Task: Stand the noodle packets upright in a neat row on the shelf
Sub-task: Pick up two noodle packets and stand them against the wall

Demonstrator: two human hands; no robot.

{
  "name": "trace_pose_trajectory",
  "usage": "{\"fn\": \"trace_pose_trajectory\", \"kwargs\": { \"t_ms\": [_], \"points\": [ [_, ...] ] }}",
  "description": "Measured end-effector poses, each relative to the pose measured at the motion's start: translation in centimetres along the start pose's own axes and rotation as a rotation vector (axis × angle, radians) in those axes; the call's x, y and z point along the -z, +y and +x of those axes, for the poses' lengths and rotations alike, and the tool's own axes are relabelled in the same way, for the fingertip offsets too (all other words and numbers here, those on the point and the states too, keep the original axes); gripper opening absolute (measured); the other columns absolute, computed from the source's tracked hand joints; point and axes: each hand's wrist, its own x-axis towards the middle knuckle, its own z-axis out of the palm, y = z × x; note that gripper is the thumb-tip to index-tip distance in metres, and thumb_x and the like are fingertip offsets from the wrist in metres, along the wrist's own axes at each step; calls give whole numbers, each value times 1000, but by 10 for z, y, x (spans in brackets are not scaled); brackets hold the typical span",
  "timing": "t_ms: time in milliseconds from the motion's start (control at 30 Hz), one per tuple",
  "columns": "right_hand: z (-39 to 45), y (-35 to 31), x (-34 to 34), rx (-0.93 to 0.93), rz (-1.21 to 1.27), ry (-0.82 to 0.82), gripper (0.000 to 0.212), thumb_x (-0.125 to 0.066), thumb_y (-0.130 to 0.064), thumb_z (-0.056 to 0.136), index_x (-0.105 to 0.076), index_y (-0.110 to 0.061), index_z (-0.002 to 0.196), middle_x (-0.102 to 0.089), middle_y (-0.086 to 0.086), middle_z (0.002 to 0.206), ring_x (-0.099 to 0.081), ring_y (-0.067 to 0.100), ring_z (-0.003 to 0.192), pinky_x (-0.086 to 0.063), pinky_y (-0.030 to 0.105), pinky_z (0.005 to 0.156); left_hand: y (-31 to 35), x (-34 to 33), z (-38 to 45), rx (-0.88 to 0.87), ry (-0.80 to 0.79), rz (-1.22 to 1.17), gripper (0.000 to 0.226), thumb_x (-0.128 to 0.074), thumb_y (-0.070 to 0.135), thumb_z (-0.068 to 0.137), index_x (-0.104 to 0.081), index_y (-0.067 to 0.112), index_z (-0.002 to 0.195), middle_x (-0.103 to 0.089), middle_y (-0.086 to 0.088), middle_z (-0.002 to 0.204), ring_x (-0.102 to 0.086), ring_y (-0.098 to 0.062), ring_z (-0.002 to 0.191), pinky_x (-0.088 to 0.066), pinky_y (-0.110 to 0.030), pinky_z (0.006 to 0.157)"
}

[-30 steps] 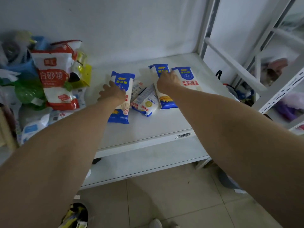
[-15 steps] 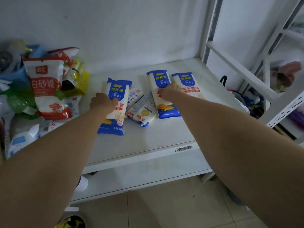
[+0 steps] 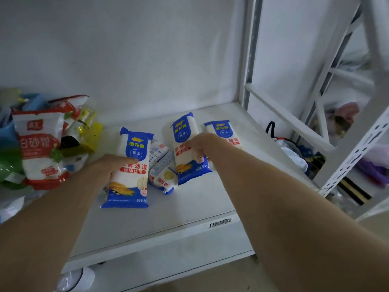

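Observation:
Blue-and-white noodle packets lie on the white shelf (image 3: 189,209). My left hand (image 3: 109,165) grips the left packet (image 3: 132,178) by its left edge, and the packet's top end is tilted up. My right hand (image 3: 202,144) holds the middle packet (image 3: 185,133), which is also raised at its far end. A third packet (image 3: 223,131) lies flat to the right, partly hidden by my right forearm. Between the two held packets, two smaller blue-and-white packets (image 3: 163,171) lie flat at an angle.
A heap of bags fills the shelf's left end, with a red-and-white sugar bag (image 3: 40,150) in front and a yellow pack (image 3: 90,135) behind it. A white shelf upright (image 3: 250,49) stands at the back right. A second rack (image 3: 357,133) with clutter is to the right.
Both hands have closed on their packets and tipped the far ends up from the shelf. The view has come closer and shifted slightly.

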Motion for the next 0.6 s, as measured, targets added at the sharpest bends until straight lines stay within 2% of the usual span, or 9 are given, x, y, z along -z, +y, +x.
{"fn": "trace_pose_trajectory", "kwargs": {
  "t_ms": [133, 200, 300, 400, 500, 533, 600],
  "points": [
    [0, -5, -6, 19, 68, -23, 50, -70, -28, 86, -47, -9, 126, -62, 9, 119, -60, 27, 111, -49, 39, 80, -3, 3, 5, -40, -23, -77, 51, -73, 19, 82, -57, -1, 126, -62, -26, 127, -59, -43, 118, -51, -49, 94],
    [1, -11, -10, 53, 82, -14, 51, -72, -28, 85, -49, -9, 126, -63, 11, 123, -61, 28, 113, -54, 40, 82, -3, 6, 4, -36, -31, -111, 49, -76, 19, 79, -59, 4, 122, -66, -23, 120, -63, -42, 112, -52, -52, 92],
    [-2, -25, -14, 119, 126, -9, 47, -72, -29, 85, -49, -9, 121, -63, 11, 121, -63, 28, 109, -56, 41, 86, 1, 11, 3, -80, -54, -206, 43, -76, 14, 77, -60, 9, 117, -70, -20, 111, -67, -39, 99, -55, -49, 81],
    [-8, -42, -18, 201, 112, -3, 39, -71, -29, 86, -49, -10, 112, -61, 7, 108, -61, 23, 89, -51, 33, 66, 13, 18, 6, -163, 8, -321, 38, -75, 13, 78, -61, 10, 113, -69, -19, 112, -68, -35, 90, -55, -47, 77],
    [-3, -56, -25, 313, 215, 12, 36, -69, -27, 88, -55, -10, 116, -67, 7, 112, -63, 23, 92, -46, 31, 64, 21, 25, 17, -235, 94, -351, 23, -76, 17, 78, -62, 14, 96, -69, -17, 111, -68, -34, 88, -55, -48, 82],
    [2, -61, -27, 351, 249, 14, 32, -68, -26, 89, -55, -11, 113, -68, 5, 106, -62, 22, 87, -45, 29, 59, 24, 28, 21, -260, 105, -356, 19, -75, 17, 79, -60, 16, 91, -69, -15, 109, -67, -32, 85, -55, -45, 79],
    [11, -68, -32, 398, 314, 19, 28, -66, -27, 90, -52, -12, 108, -63, 3, 95, -58, 21, 81, -40, 26, 49, 30, 35, 34, -297, 108, -431, 25, -77, 18, 77, -63, 15, 96, -70, -10, 110, -69, -28, 85, -55, -45, 81]
  ]
}}
